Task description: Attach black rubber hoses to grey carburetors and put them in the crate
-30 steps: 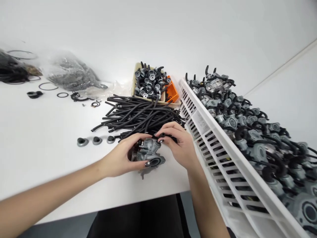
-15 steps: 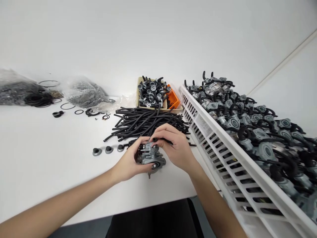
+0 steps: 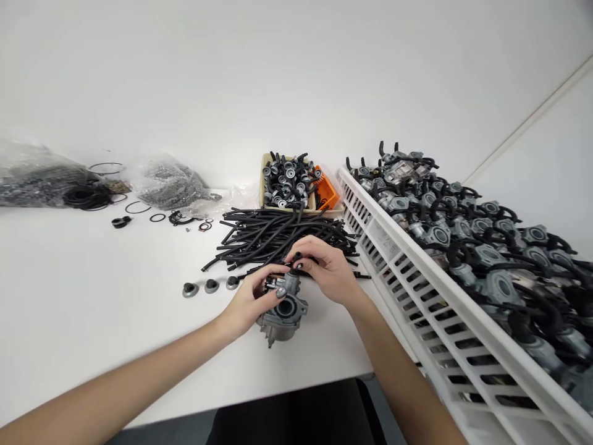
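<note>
A grey metal carburetor [image 3: 283,312] is held above the white table near its front edge, its round bore facing me. My left hand [image 3: 250,296] grips it from the left, thumb on the upper body beside the bore. At the top of the carburetor my right hand [image 3: 327,269] pinches a small black rubber piece [image 3: 298,256]; the fingers partly hide where the piece meets the metal. Just behind both hands lies a pile of black rubber hoses [image 3: 269,232]. Left of my left hand stand three grey caps with black tops, one of them a cap [image 3: 189,289] at the far left.
A white slatted crate [image 3: 417,266] full of carburetors with hoses runs along the right. At the back are a cream bin [image 3: 264,185] of capped parts and an orange bin [image 3: 328,188]. Plastic bags [image 3: 169,182] of small parts and black rings [image 3: 138,207] lie left.
The carburetor has been tilted so its bore faces me and its lower part shows. My left thumb sits higher on it. The whole view has shifted slightly.
</note>
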Available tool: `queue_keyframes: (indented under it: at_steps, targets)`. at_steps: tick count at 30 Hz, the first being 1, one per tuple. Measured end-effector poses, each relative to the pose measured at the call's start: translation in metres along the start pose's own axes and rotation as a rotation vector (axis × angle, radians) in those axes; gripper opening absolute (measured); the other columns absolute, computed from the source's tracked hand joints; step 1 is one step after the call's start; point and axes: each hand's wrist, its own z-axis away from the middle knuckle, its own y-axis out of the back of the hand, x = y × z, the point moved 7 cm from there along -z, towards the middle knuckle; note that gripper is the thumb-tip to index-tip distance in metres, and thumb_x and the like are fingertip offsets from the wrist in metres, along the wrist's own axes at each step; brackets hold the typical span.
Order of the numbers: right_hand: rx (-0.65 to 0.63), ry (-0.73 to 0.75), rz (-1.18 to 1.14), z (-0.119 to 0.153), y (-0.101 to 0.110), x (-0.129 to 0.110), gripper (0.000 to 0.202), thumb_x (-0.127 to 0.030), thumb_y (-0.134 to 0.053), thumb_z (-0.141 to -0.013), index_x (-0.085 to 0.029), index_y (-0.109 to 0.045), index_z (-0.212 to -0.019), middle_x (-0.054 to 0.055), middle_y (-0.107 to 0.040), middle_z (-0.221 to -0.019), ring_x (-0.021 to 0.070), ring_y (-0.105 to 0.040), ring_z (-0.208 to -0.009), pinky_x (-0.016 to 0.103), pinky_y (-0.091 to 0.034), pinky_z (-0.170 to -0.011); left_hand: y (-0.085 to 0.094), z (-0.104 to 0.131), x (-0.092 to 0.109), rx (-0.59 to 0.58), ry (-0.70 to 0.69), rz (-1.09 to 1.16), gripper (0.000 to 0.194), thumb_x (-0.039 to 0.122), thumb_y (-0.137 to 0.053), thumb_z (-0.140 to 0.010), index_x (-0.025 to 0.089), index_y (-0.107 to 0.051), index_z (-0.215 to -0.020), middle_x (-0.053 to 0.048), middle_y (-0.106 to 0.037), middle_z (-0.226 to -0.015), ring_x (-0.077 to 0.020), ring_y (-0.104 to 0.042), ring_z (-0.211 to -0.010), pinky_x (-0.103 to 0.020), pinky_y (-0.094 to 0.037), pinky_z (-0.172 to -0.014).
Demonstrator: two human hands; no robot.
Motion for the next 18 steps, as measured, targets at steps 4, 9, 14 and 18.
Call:
queue_keyframes:
  at_steps: [4,9,14,18]
  targets:
    - [0.061,-0.031,0.020,0.002,0.009,0.001,0.023,-0.041,-0.060,-0.094,-0.025,-0.074,-0.102,0.006,-0.068,-0.100,0.0176,-0.064,-0.089,0.032,-0.052,-0.080,0.001,0.000,-0.002,0.004,0.022,-0.001,0.063,0.060,-0.077,-0.069,0.019,-0.064,-0.115,-0.007,-0.069,-0.097,-0.0213,-0.062,-0.084,-0.031,-0.048,-0.077]
    - [0.425,-0.047,0.078,0.030,0.039,-0.008,0.024,-0.043,-0.057,-0.095,-0.025,-0.071,-0.104,0.005,-0.070,-0.097,0.0175,-0.066,-0.089,0.033,-0.053,-0.083,0.002,0.002,-0.001,0.038,0.026,0.002,0.059,0.057,-0.076,-0.071,0.019,-0.064,-0.114,-0.009,-0.071,-0.105,-0.0231,-0.063,-0.090,-0.030,-0.048,-0.076]
    - [0.572,-0.166,0.083,0.073,0.042,-0.004,0.023,-0.041,-0.057,-0.095,-0.024,-0.071,-0.097,0.003,-0.071,-0.087,0.0171,-0.067,-0.083,0.030,-0.055,-0.076,0.001,0.002,0.001,0.036,0.032,-0.010,0.056,0.052,-0.078,-0.071,0.018,-0.065,-0.113,-0.010,-0.072,-0.102,-0.0231,-0.064,-0.086,-0.030,-0.049,-0.072]
    - [0.503,-0.261,0.121,0.095,0.024,0.010,0.022,-0.038,-0.054,-0.097,-0.023,-0.070,-0.098,0.004,-0.071,-0.088,0.0175,-0.067,-0.082,0.030,-0.055,-0.077,0.002,0.002,0.002,0.054,0.025,-0.014,0.054,0.052,-0.078,-0.071,0.019,-0.066,-0.112,-0.009,-0.071,-0.105,-0.0228,-0.063,-0.088,-0.030,-0.049,-0.074]
